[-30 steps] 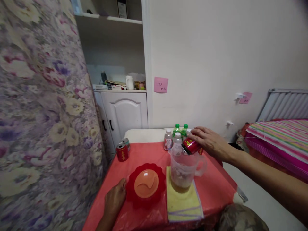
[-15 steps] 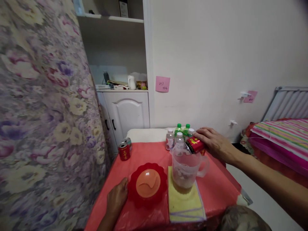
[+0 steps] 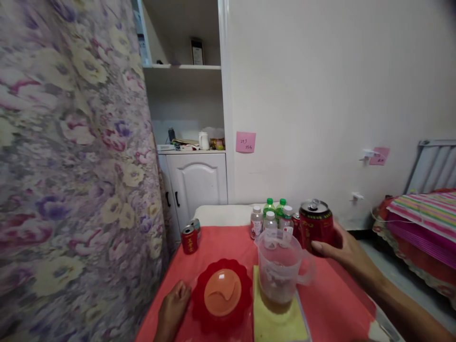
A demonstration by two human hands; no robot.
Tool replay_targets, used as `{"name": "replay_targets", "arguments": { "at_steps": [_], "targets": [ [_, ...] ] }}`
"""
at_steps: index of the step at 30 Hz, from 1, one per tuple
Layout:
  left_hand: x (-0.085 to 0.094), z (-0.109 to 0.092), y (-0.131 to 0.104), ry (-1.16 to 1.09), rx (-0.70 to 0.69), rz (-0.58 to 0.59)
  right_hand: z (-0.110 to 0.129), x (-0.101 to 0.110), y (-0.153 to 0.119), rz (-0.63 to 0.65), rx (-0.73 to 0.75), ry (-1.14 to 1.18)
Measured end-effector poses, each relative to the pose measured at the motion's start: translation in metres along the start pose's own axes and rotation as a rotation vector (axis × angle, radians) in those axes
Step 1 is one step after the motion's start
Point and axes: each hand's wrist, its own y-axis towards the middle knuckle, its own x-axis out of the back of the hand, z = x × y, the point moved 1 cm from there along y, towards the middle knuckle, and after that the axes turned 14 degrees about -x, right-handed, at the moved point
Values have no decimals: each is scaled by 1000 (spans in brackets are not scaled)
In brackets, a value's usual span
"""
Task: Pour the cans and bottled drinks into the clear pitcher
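My right hand [image 3: 344,247] grips a red drink can [image 3: 315,223], held upright just right of a clear plastic pitcher [image 3: 280,270]. The pitcher holds brownish liquid and stands on a yellow cloth [image 3: 280,323]. My left hand [image 3: 174,306] rests on the red tablecloth [image 3: 221,242], fingers curled and holding nothing, touching the left edge of a red scalloped lid with an orange centre [image 3: 221,293].
Several small bottles [image 3: 271,219] with white and green caps stand behind the pitcher. Two more cans [image 3: 190,236] sit at the table's left. A floral curtain [image 3: 71,180] hangs on the left; a white cabinet [image 3: 195,183] stands behind; a striped bed [image 3: 423,209] lies right.
The can was tilted over the pitcher's mouth; now my right hand holds it upright, pulled back to the right. The camera has tilted upward. My left hand has stayed by the lid.
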Motion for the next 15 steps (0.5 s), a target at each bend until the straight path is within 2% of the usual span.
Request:
{"name": "replay_targets", "arguments": {
  "at_steps": [3, 5, 7, 9, 11, 13, 15],
  "targets": [
    [11, -3, 3, -102, 25, -81, -15, -26, -29, 208, -23, 294],
    [23, -9, 2, -161, 60, -126, -36, -59, -46, 388, -75, 441],
    [35, -18, -3, -212, 96, -163, -62, -99, -57, 480, -147, 542],
    [43, -31, -14, -259, 113, -178, -90, -137, -63, 528, -191, 586],
    [42, -47, -29, -299, 104, -165, -114, -165, -66, 549, -259, 606],
    [33, -64, -47, -332, 72, -115, -130, -179, -68, 520, -280, 623],
    [18, -82, -66, -379, 27, -40, -138, -183, -71, 511, -287, 635]
  ]
}}
